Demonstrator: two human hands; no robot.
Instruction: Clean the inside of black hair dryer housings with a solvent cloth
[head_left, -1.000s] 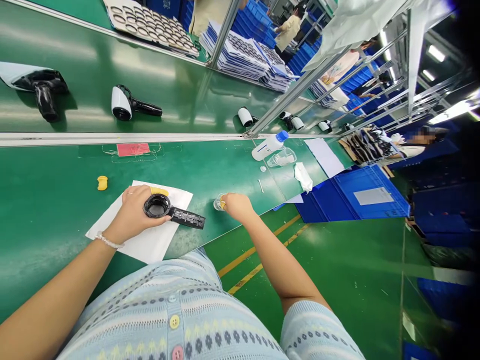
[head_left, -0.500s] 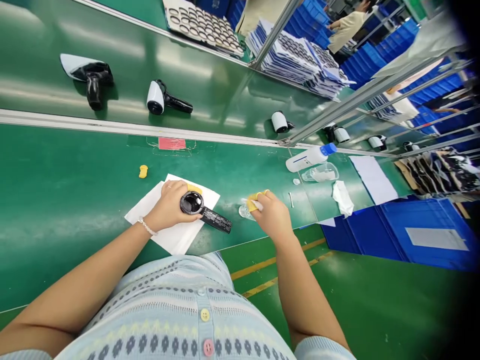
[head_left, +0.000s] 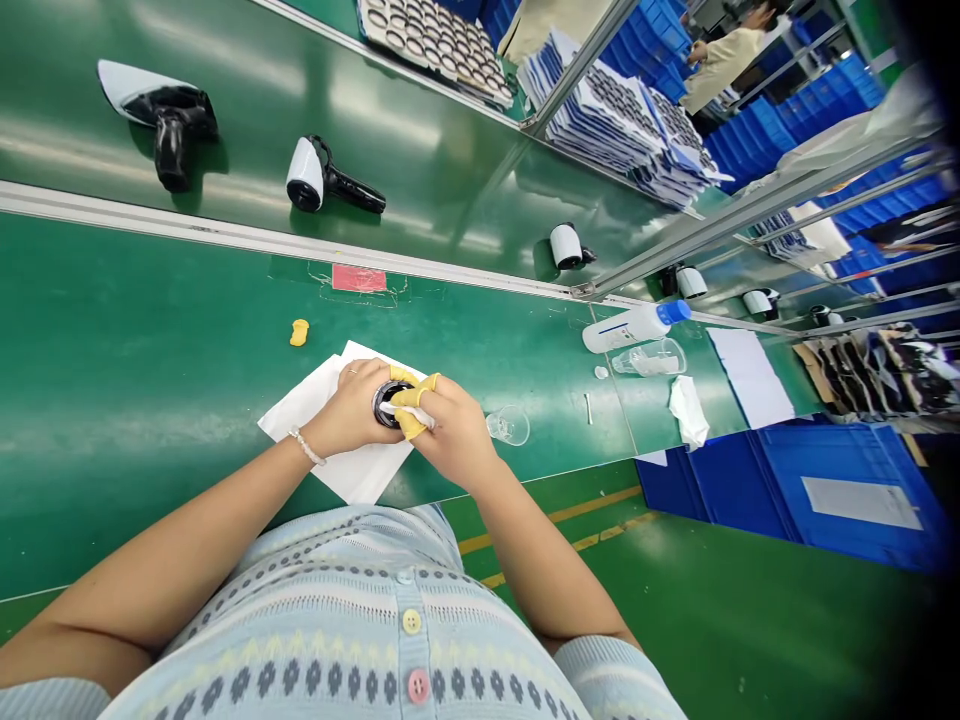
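My left hand is closed round a black hair dryer part with a round, ring-like opening that faces up, over a white paper sheet. My right hand, with yellow finger cots on its fingertips, pinches a white cloth-like wipe. The tip of this wipe reaches into the opening. The handle of the part is hidden under my right hand. Just right of that hand is a small clear plastic cup.
A yellow finger cot lies at the left. To the right are a white bottle, a clear cup lying on its side, a cotton swab and a crumpled tissue. Hair dryers stand along the raised shelf behind.
My right hand has moved left from the small clear cup to the black hair dryer part, bringing the wipe to its opening. My left hand keeps its hold.
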